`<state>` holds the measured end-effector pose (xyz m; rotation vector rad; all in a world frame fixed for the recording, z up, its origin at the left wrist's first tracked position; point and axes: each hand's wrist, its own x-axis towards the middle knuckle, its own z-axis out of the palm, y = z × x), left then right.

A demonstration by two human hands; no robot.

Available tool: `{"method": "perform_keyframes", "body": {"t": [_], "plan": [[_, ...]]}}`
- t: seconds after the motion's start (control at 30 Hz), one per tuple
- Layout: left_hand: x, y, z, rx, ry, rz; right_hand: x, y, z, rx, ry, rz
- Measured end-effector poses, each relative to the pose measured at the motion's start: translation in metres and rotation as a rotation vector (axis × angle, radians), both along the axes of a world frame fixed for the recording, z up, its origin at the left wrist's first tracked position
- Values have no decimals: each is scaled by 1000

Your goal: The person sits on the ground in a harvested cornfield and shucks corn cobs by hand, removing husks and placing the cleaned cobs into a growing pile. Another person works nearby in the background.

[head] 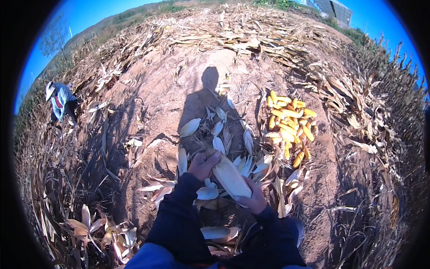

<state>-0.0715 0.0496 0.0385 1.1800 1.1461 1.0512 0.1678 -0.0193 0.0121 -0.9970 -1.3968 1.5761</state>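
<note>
An ear of corn in its pale dry husk lies slanted between my two hands. At its upper left tip, my left hand grips the husk between thumb and fingers. My right hand holds the lower right end, thumb on top and fingers partly hidden behind the ear. The kernels are covered by the husk. Below and beyond my hands, loose husks and another ear-shaped husk lie on the soil.
A pile of bare yellow corn ears lies ahead to the right. Cut dry stalks cover the ground farther off, with standing plants at the right. A person in a hat bends down at the far left. My shadow falls ahead.
</note>
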Motion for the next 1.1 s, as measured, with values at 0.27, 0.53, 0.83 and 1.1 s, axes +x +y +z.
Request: {"method": "perform_keyframes", "body": {"t": [0.27,0.53,0.83,1.1], "plan": [[22,1,-12,322,29,181,-16,0,12,491,-380,-204],[32,-6,8,282,-159,157,-12,0,-10,204,28,-121],[48,-7,-1,548,178,286,-25,-6,-9,-348,420,-276],[79,-11,-3,496,124,373,-14,8,-11,-313,446,-317]]}}
